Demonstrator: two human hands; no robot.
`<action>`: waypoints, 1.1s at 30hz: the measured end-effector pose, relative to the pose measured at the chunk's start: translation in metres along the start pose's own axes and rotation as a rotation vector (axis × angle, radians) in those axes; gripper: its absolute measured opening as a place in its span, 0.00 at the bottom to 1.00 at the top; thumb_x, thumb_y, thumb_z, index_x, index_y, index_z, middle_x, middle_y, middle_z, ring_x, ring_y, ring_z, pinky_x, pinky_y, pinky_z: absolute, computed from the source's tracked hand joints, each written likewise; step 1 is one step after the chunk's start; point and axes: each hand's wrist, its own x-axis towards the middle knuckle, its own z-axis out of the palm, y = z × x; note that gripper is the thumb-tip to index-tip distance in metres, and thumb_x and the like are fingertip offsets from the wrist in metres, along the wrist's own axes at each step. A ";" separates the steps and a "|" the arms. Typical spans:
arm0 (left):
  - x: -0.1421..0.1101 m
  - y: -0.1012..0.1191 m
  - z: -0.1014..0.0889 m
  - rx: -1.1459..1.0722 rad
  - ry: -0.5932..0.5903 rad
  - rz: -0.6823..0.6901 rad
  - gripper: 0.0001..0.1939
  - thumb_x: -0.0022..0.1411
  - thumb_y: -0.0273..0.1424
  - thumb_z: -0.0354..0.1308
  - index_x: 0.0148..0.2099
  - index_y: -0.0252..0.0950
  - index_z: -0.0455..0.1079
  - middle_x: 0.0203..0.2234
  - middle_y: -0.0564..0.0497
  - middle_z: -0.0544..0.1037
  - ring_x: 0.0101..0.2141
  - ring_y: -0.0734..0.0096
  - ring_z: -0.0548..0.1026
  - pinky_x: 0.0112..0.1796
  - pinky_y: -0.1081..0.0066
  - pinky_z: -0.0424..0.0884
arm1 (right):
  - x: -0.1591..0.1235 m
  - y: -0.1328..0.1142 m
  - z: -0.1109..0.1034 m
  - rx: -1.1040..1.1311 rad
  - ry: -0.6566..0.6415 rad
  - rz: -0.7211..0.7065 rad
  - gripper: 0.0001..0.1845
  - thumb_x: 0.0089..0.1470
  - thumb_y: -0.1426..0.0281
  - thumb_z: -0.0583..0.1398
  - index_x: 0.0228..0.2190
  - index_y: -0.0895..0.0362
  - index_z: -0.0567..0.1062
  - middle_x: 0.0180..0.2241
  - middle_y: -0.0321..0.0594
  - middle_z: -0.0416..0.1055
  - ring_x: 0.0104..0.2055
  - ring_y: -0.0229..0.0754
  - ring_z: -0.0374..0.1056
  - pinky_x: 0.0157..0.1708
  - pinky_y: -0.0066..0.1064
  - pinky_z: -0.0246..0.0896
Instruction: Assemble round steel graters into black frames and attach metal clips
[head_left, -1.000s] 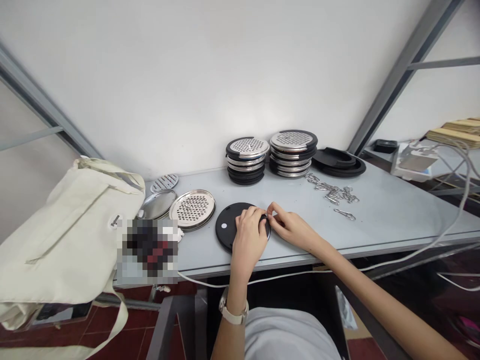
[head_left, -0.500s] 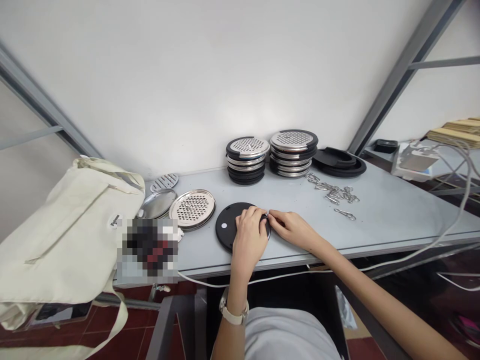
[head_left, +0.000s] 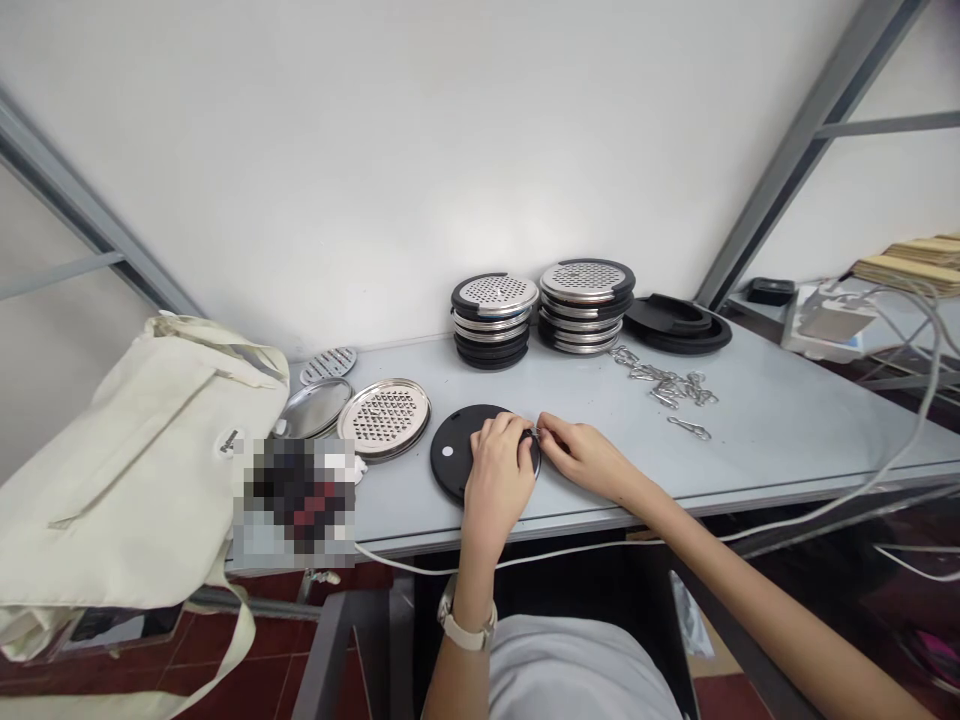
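Observation:
A round black disc [head_left: 454, 478] with a white dot lies on the table near its front edge. My left hand [head_left: 501, 455] rests over its right side, fingers curled down at the rim and holding it. At that rim, my right hand [head_left: 574, 450] is closed in a pinch on a small shiny metal piece, mostly covered by the fingers. Several metal snap clips [head_left: 667, 388] lie loose beyond my right hand, with a single one [head_left: 688, 428] closer. To the left of the disc sits a pile of round metal grater plates [head_left: 385, 415].
Two stacks of black-rimmed graters, the left stack [head_left: 495, 320] and the right stack [head_left: 586, 305], stand by the wall. Black round parts [head_left: 679, 325] lie beside them. A cream bag [head_left: 142, 470] covers the left end. A white cable [head_left: 810, 510] runs along the front edge.
My right hand has shifted very slightly to the right of the disc's rim, and a bit of metal shows between its fingertips and the disc. My left hand stays in place.

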 end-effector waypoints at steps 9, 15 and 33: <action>-0.001 0.000 0.000 -0.002 -0.002 -0.007 0.13 0.66 0.25 0.45 0.50 0.42 0.65 0.45 0.51 0.72 0.47 0.67 0.67 0.50 0.64 0.60 | 0.000 0.002 0.000 -0.024 -0.027 -0.026 0.12 0.62 0.68 0.45 0.34 0.54 0.67 0.23 0.35 0.67 0.22 0.38 0.61 0.27 0.27 0.52; -0.001 0.000 0.000 0.005 -0.003 -0.007 0.12 0.66 0.25 0.45 0.46 0.41 0.66 0.43 0.51 0.72 0.46 0.66 0.67 0.49 0.64 0.60 | 0.001 0.000 -0.001 -0.033 -0.040 -0.021 0.14 0.63 0.67 0.44 0.34 0.54 0.67 0.23 0.36 0.68 0.23 0.39 0.63 0.27 0.27 0.52; 0.000 -0.001 0.001 0.002 0.005 0.012 0.10 0.66 0.24 0.46 0.45 0.40 0.65 0.43 0.52 0.71 0.45 0.66 0.67 0.48 0.65 0.60 | 0.001 0.002 0.001 -0.015 -0.021 -0.026 0.13 0.63 0.66 0.45 0.29 0.54 0.65 0.21 0.34 0.64 0.20 0.37 0.58 0.25 0.26 0.49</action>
